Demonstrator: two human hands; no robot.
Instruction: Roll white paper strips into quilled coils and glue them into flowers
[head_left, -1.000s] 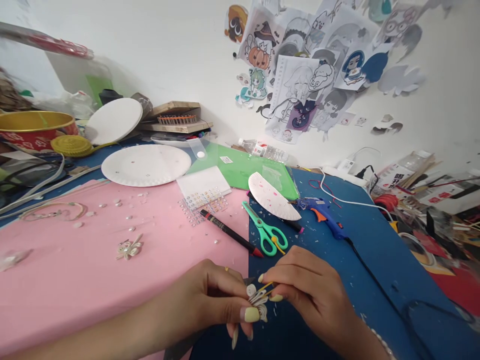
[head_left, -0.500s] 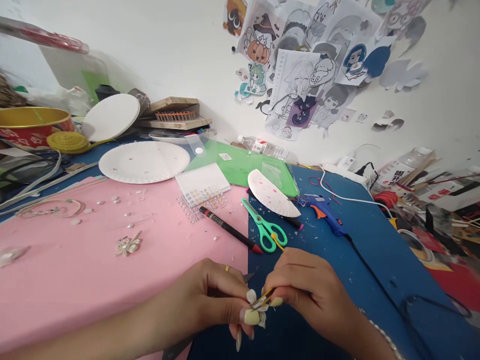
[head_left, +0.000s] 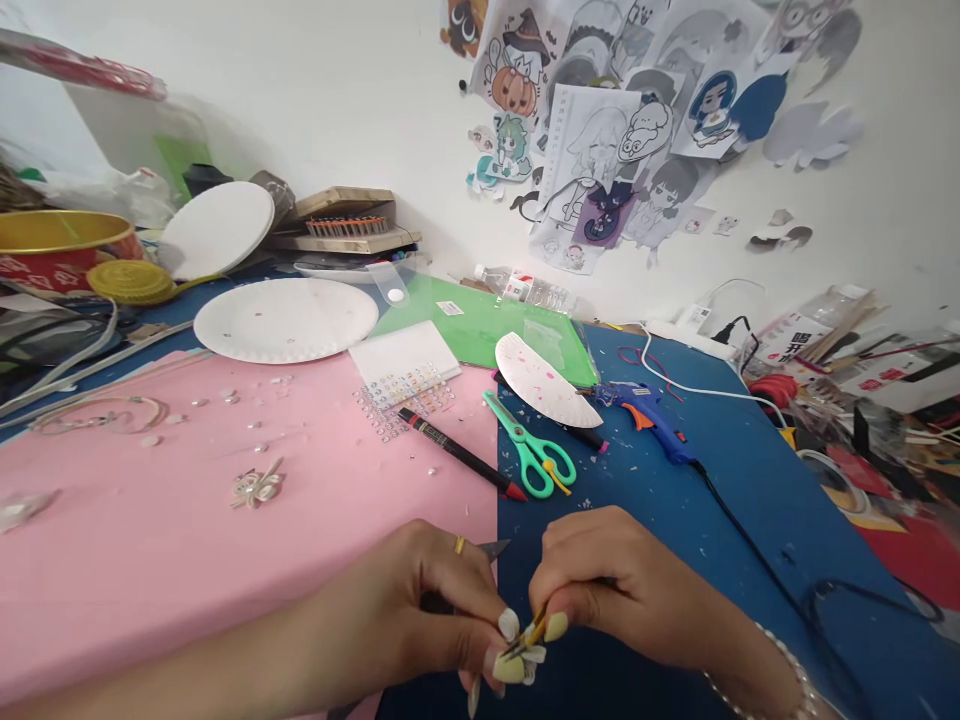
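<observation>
Near the bottom centre, my left hand (head_left: 442,610) pinches a small white piece with looped, petal-like parts (head_left: 531,660) between thumb and fingers. My right hand (head_left: 600,580) is closed on yellow-handled tweezers (head_left: 537,630), whose fine tips reach the white piece by my left thumb. My fingers cover much of that piece. From behind my left hand pokes a grey pointed blade (head_left: 496,548); the rest of it is hidden. A similar white looped ornament (head_left: 256,486) lies on the pink sheet (head_left: 150,560) to the left.
Green scissors (head_left: 534,452) and a black marker (head_left: 457,450) lie just beyond my hands. A blue glue gun (head_left: 649,418) sits right, its black cord trailing forward. Behind are rhinestone sheets (head_left: 390,405), a half paper plate (head_left: 544,380) and a round paper plate (head_left: 285,318).
Both hands have shifted slightly down with the white piece and tweezers. The tweezers now point more steeply down at the piece. My view has tilted a little.
</observation>
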